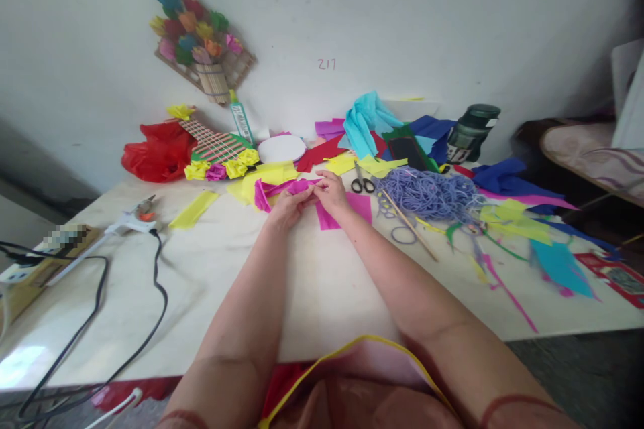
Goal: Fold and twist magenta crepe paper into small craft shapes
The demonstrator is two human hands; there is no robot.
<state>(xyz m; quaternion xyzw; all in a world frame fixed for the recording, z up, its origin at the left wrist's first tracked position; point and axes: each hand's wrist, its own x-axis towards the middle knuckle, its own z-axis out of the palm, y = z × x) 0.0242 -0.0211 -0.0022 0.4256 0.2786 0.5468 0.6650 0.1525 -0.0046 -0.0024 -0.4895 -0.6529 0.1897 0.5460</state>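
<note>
My left hand (288,206) and my right hand (331,192) meet at the middle of the table, both pinched on a strip of magenta crepe paper (282,188) that they hold between them. The strip trails off to the left over yellow paper (266,177). A flat magenta sheet (358,206) lies on the table just under and right of my right hand. Black-handled scissors (361,181) rest a little beyond my right hand.
A pile of purple cord (427,191) and a wooden stick (408,225) lie to the right, with blue, yellow and teal paper scraps (528,228) beyond. A glue gun (131,218) with black cable (159,288) sits left. Paper-flower crafts (216,154), a red bag (158,151) and a dark jar (471,132) line the wall.
</note>
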